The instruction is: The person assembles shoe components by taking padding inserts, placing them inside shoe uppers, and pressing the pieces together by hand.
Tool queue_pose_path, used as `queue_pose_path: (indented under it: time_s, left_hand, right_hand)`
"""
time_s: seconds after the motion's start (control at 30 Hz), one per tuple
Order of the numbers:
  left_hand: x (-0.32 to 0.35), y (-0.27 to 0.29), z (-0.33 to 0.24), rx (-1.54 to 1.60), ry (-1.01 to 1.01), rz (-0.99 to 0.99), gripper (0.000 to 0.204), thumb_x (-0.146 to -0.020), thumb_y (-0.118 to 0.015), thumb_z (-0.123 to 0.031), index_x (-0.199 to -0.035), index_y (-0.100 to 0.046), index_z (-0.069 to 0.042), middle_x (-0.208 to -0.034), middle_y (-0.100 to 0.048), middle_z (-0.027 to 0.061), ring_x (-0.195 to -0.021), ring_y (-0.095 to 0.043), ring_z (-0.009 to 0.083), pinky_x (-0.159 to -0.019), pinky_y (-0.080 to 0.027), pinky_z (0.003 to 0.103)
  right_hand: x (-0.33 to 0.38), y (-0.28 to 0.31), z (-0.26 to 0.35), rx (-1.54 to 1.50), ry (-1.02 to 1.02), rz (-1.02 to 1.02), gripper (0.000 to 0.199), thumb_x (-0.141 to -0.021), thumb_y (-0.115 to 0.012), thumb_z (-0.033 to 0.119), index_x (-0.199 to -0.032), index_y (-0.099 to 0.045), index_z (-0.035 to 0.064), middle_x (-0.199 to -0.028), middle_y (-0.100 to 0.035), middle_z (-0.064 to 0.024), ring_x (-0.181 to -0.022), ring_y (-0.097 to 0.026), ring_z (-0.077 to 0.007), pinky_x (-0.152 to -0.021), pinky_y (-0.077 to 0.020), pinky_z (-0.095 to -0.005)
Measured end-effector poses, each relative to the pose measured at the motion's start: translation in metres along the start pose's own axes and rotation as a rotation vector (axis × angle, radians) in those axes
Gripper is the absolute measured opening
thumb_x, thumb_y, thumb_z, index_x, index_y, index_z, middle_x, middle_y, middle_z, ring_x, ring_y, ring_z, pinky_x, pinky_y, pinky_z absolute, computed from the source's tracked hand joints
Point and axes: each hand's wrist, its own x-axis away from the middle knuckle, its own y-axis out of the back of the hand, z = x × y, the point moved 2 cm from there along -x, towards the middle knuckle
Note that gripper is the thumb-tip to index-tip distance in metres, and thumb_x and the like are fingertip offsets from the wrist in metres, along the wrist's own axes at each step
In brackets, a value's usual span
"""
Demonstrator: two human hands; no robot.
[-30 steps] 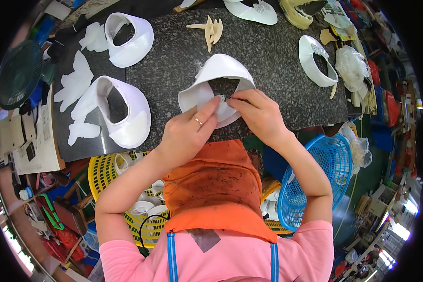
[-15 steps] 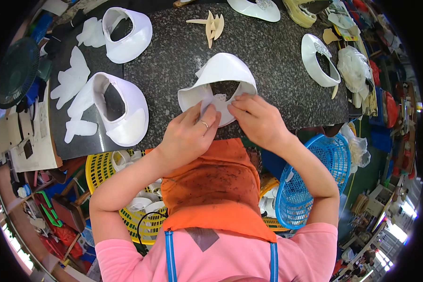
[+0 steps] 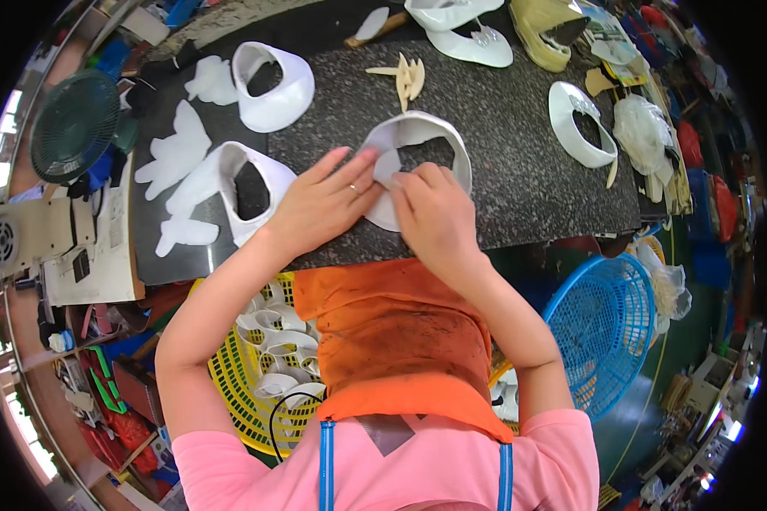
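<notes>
A white shoe upper [image 3: 462, 152] lies at the front middle of the dark stone slab, its opening facing up. My left hand [image 3: 328, 200] rests along its left side, fingers stretched and apart; the thumb is mostly hidden. My right hand [image 3: 439, 213] is closed in a pinch on the near inner edge of the upper, beside a small pale patch [image 3: 387, 167] on the inside. What lies under the right fingertips is hidden. Two more white shoe uppers, one nearer [image 3: 260, 183] and one farther [image 3: 285, 94], stand to the left.
White cut pieces [image 3: 175, 149] lie at the slab's left end. Beige wedge-shaped pieces [image 3: 410, 78] sit behind my work. White uppers [image 3: 573, 119] and a clear plastic bag [image 3: 642, 128] are at right. Below are a yellow basket [image 3: 234, 387] of white parts and a blue basket [image 3: 609, 319].
The upper has been turned and tipped so its opening faces up. My left fingers have spread along its side, and my right hand has moved left to its inner edge. The view has shifted.
</notes>
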Motion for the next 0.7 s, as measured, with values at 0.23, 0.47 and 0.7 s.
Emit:
queue_pose_path:
  time_s: [0.23,0.47,0.7]
  left_hand:
    - [-0.006,-0.005,-0.014,0.164,-0.103,-0.041,0.034,-0.078,-0.058,-0.016,-0.111,-0.061,-0.01,-0.111,-0.058,0.0075,-0.114,-0.053,0.0256,-0.103,-0.038,0.042]
    - [-0.008,-0.009,-0.021,0.287,0.019,-0.088,0.031,-0.073,-0.066,-0.021,-0.101,-0.063,-0.007,-0.1,-0.054,0.0067,-0.102,-0.054,0.0255,-0.099,-0.04,0.043]
    - [-0.007,0.004,-0.006,0.473,0.039,0.002,0.036,-0.072,-0.068,-0.019,-0.105,-0.061,-0.007,-0.104,-0.053,0.009,-0.105,-0.052,0.0279,-0.094,-0.045,0.039]
  right_hand:
    - [-0.019,0.024,-0.022,-0.304,-0.274,0.12,0.017,-0.078,-0.062,0.015,-0.087,-0.064,0.0005,-0.081,-0.062,-0.0176,-0.076,-0.062,-0.0341,-0.066,-0.0494,-0.0413]
    - [0.001,0.008,0.006,-0.077,0.093,-0.075,0.005,-0.079,-0.059,0.002,-0.075,-0.061,0.0034,-0.08,-0.061,-0.0118,-0.075,-0.061,-0.0289,-0.065,-0.0501,-0.038]
    - [0.001,0.013,-0.013,-0.307,-0.101,-0.092,0.009,-0.08,-0.063,0.006,-0.087,-0.066,0.0017,-0.087,-0.065,-0.0142,-0.079,-0.064,-0.0314,-0.068,-0.052,-0.0373]
